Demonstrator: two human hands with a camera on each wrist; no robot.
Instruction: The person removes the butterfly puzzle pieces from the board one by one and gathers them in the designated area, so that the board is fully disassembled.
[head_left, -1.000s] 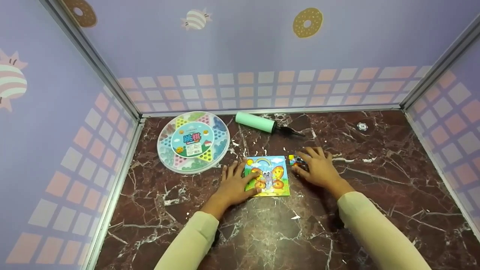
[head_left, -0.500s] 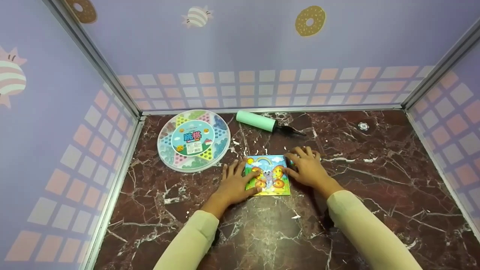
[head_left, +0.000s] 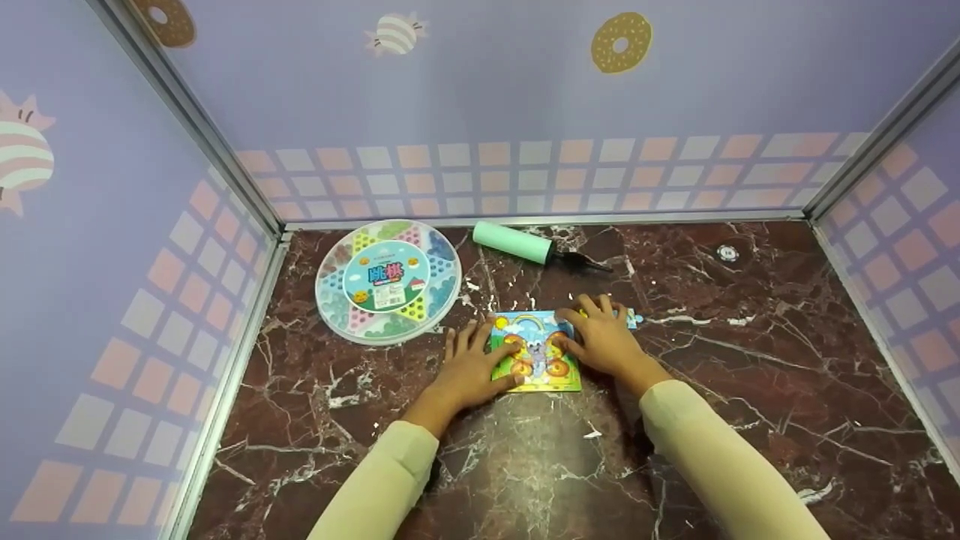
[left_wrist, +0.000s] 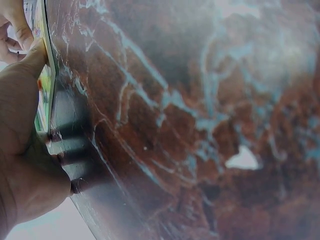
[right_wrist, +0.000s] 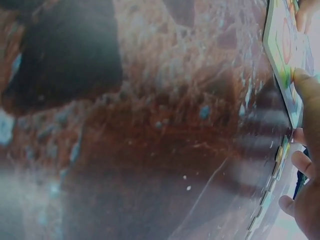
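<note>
A square butterfly jigsaw puzzle [head_left: 537, 356] lies flat on the marble-patterned table between the two hands. My left hand [head_left: 472, 371] rests at its left edge, fingers spread, thumb on the picture; the left wrist view shows the thumb lying over the board's edge. My right hand [head_left: 606, 341] lies at the right side, with its thumb on the orange wing and a finger over the upper right corner. Loose puzzle pieces [head_left: 632, 319] lie beside and partly beneath the right fingers. The right wrist view shows these pieces [right_wrist: 267, 192] in a row on the table.
A round Chinese checkers set [head_left: 388, 281] lies at the back left. Behind the puzzle is a mint-green hand pump [head_left: 512, 242] with a black nozzle. A small round chip [head_left: 727, 253] sits at the back right. Panel walls [head_left: 510, 90] enclose the table.
My right hand has moved left from the loose pieces onto the puzzle's right side. Pieces formerly under it now show to its right. The left hand stays in place.
</note>
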